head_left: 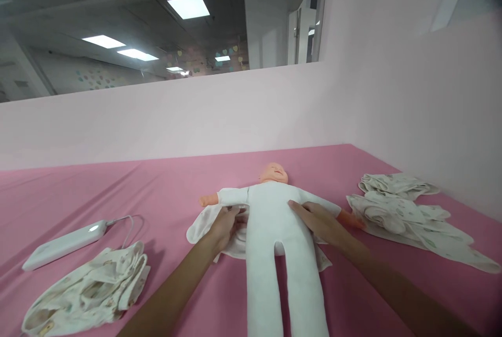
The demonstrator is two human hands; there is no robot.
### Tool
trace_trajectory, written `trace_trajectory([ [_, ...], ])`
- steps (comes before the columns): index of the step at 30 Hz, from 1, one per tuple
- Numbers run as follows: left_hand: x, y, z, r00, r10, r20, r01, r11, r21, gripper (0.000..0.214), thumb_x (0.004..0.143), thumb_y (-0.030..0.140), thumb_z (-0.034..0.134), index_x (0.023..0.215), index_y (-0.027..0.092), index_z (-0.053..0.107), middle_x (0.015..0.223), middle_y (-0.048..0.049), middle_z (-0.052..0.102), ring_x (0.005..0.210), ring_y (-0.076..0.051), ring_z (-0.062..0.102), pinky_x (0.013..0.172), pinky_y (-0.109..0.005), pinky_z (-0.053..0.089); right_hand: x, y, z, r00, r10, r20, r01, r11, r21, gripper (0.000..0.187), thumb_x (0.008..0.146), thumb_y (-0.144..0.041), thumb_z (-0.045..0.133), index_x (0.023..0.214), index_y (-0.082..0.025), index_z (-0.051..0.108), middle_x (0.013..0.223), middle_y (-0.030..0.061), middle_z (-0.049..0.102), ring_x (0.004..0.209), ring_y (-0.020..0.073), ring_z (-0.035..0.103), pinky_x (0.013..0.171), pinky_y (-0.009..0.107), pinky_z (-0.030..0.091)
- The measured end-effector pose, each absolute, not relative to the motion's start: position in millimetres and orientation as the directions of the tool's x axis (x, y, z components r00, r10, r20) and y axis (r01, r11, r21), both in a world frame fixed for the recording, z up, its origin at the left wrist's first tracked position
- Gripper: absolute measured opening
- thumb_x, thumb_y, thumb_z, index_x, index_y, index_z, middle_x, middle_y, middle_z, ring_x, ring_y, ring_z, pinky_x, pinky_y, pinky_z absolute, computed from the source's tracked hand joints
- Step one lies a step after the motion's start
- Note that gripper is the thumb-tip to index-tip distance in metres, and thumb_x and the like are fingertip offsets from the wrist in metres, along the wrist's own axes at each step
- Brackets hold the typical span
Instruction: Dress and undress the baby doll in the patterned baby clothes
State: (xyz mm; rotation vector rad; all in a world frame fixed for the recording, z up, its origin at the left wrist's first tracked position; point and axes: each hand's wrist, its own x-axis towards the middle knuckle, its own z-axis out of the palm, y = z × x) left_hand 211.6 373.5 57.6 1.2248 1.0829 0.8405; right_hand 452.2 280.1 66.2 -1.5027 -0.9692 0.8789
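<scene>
A baby doll (274, 222) with a white cloth body lies on its back on the pink sheet (164, 190), head away from me. A white garment (204, 224) is spread beneath it. My left hand (227, 224) pinches the garment's edge beside the doll's torso, fingers closed on the cloth. My right hand (317, 219) lies flat on the doll's other side, fingers stretched out across its body and arm.
A bundled printed cloth (94, 285) lies at the front left, with a white power bank and cable (63, 245) behind it. More printed baby clothes (403, 211) lie at the right near the pink wall (431, 117).
</scene>
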Motion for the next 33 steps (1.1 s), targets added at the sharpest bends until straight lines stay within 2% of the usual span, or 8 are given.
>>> trace_trajectory([
  [2,198,377,59,0.308,0.929,-0.207,0.088,0.189,0.978,0.022,0.084,0.03,0.053,0.102,0.016,0.054,0.103,-0.0113,0.066,0.062,-0.011,0.06,0.049,-0.022,0.045,442,276,81,0.406,0.903,0.142,0.611,-0.153,-0.777,0.039,0.082,-0.05,0.056,0.057,-0.021,0.05,0.062,0.006,0.058,0.06,0.0204,0.05,0.061,0.036,0.034],
  [4,187,380,59,0.293,0.927,-0.235,0.196,0.183,0.964,0.019,0.085,0.029,0.05,0.097,0.015,0.053,0.095,-0.0091,0.066,0.051,-0.007,0.053,0.041,-0.02,0.036,425,278,97,0.297,0.903,0.312,0.871,-0.122,-0.476,0.029,0.088,-0.042,0.046,0.07,-0.02,0.054,0.076,0.0078,0.061,0.07,0.0224,0.054,0.065,0.035,0.036],
  [10,172,389,63,0.227,0.962,-0.151,0.508,0.016,0.861,0.023,0.089,0.031,0.04,0.095,0.016,0.056,0.069,-0.0022,0.061,0.042,-0.008,0.042,0.04,-0.021,0.029,358,339,119,-0.3,0.913,0.278,0.938,0.336,-0.09,0.041,0.084,-0.039,0.053,0.117,-0.014,0.052,0.118,0.0151,0.058,0.111,0.0286,0.051,0.089,0.038,0.039],
  [13,166,394,63,0.207,0.977,0.059,0.717,-0.192,0.67,0.025,0.089,0.026,0.036,0.087,0.017,0.06,0.081,-0.0054,0.066,0.066,-0.015,0.058,0.058,-0.025,0.042,337,380,113,-0.432,0.881,0.192,0.892,0.448,-0.049,0.068,0.07,-0.036,0.07,0.13,-0.015,0.046,0.12,0.0135,0.06,0.113,0.0296,0.051,0.094,0.038,0.036],
  [16,160,402,58,0.152,0.977,0.15,0.828,-0.208,0.521,0.025,0.088,0.024,0.038,0.083,0.016,0.061,0.093,-0.0117,0.066,0.089,-0.025,0.06,0.075,-0.033,0.043,332,406,109,-0.454,0.879,0.145,0.884,0.465,-0.049,0.055,0.072,-0.032,0.068,0.124,-0.019,0.052,0.109,0.01,0.065,0.098,0.0274,0.059,0.085,0.038,0.039],
  [21,154,423,46,0.031,0.971,0.237,0.909,-0.126,0.398,0.039,0.087,0.037,0.046,0.112,0.008,0.058,0.118,-0.0226,0.056,0.117,-0.038,0.046,0.096,-0.047,0.033,343,414,111,-0.452,0.882,0.133,0.879,0.466,-0.101,0.051,0.079,-0.059,0.058,0.12,-0.028,0.055,0.108,0.005,0.066,0.095,0.0246,0.061,0.075,0.032,0.039],
  [28,149,438,58,0.055,0.992,0.115,0.785,-0.114,0.609,0.017,0.079,0.032,0.053,0.077,0.017,0.061,0.079,-0.0103,0.065,0.082,-0.028,0.063,0.073,-0.035,0.042,345,412,116,-0.41,0.903,0.13,0.889,0.428,-0.163,0.054,0.078,-0.066,0.054,0.117,-0.029,0.059,0.107,0.0039,0.067,0.093,0.023,0.062,0.071,0.03,0.038],
  [33,131,426,103,0.022,0.993,0.117,0.515,-0.112,0.85,0.021,0.08,0.036,0.049,0.071,0.017,0.053,0.068,-0.0018,0.057,0.061,-0.014,0.054,0.056,-0.024,0.039,344,412,114,-0.366,0.922,0.125,0.9,0.385,-0.204,0.049,0.079,-0.06,0.056,0.117,-0.029,0.059,0.109,0.0026,0.068,0.093,0.0211,0.062,0.068,0.028,0.04],
])
